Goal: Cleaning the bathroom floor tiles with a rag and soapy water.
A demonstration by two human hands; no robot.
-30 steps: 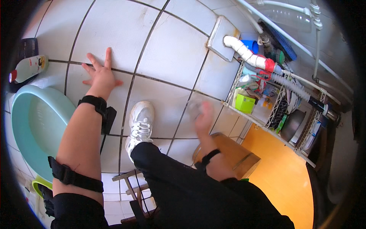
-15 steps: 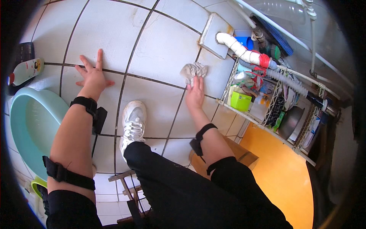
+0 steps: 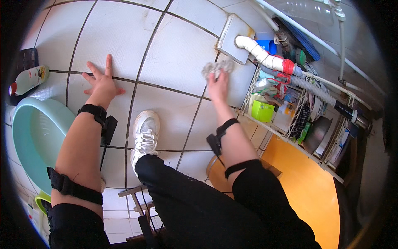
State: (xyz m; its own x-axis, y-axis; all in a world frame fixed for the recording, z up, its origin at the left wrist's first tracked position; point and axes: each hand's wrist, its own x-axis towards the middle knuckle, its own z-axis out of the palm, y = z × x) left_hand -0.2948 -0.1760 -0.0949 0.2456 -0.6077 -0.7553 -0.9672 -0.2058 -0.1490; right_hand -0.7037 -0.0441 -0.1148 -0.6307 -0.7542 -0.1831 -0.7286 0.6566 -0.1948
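My left hand [image 3: 101, 83] lies on the white tiled floor [image 3: 170, 110] with its fingers spread wide, holding nothing. My right hand [image 3: 218, 86] presses a crumpled greyish cloth [image 3: 216, 68] against a tile, its fingertips dug into the folds. The cloth sits just below the boxed base of a white pipe and left of the wire rack. Part of the cloth is hidden under the fingers, and its edges look smeared by motion. My white sneaker [image 3: 146, 128] stands on the tiles between both hands.
A light-blue basin [image 3: 25, 118] and a white bottle with a red cap [image 3: 29, 79] stand at the left. On the right, a wire rack [image 3: 286, 135] holds a green box [image 3: 262, 111] and a metal bowl. A wrapped white pipe [image 3: 265, 56] bends above it.
My right hand has slid a short way up and to the right, taking the cloth with it. The left hand stays in place.
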